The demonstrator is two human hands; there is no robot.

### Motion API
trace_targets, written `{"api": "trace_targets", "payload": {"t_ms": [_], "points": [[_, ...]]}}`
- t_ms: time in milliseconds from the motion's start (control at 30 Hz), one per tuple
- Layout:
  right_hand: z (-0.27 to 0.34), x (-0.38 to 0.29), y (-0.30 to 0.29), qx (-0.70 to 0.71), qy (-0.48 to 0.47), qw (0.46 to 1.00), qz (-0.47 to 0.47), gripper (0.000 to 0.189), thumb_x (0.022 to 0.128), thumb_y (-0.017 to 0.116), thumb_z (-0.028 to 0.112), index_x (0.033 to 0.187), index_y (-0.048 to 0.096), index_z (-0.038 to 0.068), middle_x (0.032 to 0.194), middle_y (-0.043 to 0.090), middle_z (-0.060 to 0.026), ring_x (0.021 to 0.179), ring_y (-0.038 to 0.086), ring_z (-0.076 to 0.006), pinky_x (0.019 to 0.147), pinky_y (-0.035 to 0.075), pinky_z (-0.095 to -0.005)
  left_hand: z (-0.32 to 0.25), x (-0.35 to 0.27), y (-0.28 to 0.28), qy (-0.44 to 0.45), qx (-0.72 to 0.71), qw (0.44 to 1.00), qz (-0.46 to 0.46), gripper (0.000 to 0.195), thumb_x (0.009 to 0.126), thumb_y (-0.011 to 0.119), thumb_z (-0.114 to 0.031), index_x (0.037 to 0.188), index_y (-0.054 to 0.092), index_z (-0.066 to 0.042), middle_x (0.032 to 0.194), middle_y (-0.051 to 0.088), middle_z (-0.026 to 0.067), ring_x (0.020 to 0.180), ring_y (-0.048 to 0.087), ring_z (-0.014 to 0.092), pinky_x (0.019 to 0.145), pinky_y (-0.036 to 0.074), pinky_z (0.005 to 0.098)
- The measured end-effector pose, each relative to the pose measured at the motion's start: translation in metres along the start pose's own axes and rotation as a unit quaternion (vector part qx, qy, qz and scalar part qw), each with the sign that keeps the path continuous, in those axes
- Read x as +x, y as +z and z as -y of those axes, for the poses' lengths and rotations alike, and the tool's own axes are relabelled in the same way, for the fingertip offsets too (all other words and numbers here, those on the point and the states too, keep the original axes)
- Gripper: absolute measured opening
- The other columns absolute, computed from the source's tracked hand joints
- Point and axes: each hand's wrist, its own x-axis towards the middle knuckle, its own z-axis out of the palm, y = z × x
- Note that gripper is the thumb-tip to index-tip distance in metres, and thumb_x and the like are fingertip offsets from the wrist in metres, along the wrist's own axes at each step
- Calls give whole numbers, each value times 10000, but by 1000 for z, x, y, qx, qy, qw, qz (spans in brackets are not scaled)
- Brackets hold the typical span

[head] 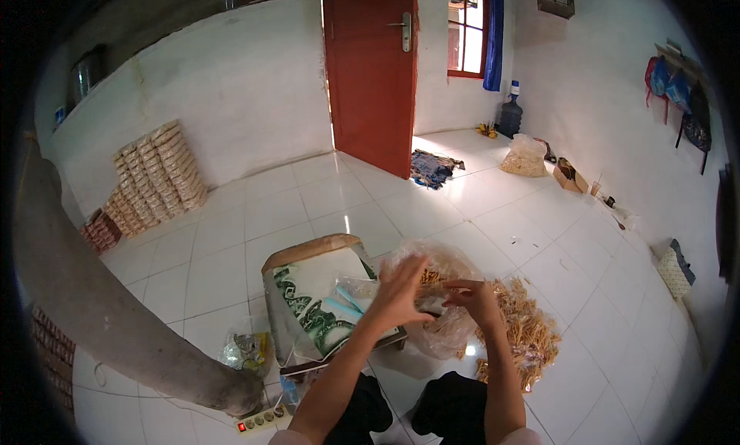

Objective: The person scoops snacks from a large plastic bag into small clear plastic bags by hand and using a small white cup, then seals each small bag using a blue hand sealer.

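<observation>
A large clear plastic bag stands on the floor before me, with brown stick-shaped snacks inside. My left hand is over the bag's left side, its fingers spread and its thumb apart. At the right side of the bag's mouth is my right hand, fingers bent inward; whether it pinches the thin plastic is unclear. Right of the bag lies a heap of the same sticks in small clear packets. Left of my left hand, a low table carries a green-and-white printed sheet and a light-blue strip-like tool.
A grey pillar slants down at left, beside a power strip and cord. Packed snacks are stacked along the wall. A red door stands ajar near a cloth. Farther off is another filled bag.
</observation>
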Motion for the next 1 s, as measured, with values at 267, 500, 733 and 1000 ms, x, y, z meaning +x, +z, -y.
{"api": "trace_targets", "payload": {"t_ms": [267,500,733,1000], "points": [[-32,49,1,-180,-95,979,-16,220,742,599,18,957,644,37,866,647,-104,718,635,-196,639,486,-278,51,14,108,-31,-95,992,72,447,662,725,-175,1034,504,-62,716,581,39,686,592,231,654,470,356],[-163,101,-19,-108,-16,989,-101,252,770,611,38,1016,593,-13,958,587,-146,888,595,-212,754,487,-304,100,-3,183,-200,-302,932,-1,288,738,681,-119,966,526,-39,711,585,65,669,606,166,619,497,281],[-302,110,27,-551,44,829,90,742,594,745,364,1162,456,-18,1104,477,-162,1048,444,-340,899,361,-470,131,-21,223,-284,-321,903,-32,299,741,676,-81,989,516,-31,743,578,47,693,588,120,627,475,257],[-282,148,26,-740,-138,656,53,570,702,641,269,1159,463,-21,1123,451,-172,1099,399,-349,947,325,-468,154,-32,226,-344,-355,867,-62,278,725,682,-63,958,533,-32,711,564,22,660,538,90,647,447,235]]}}
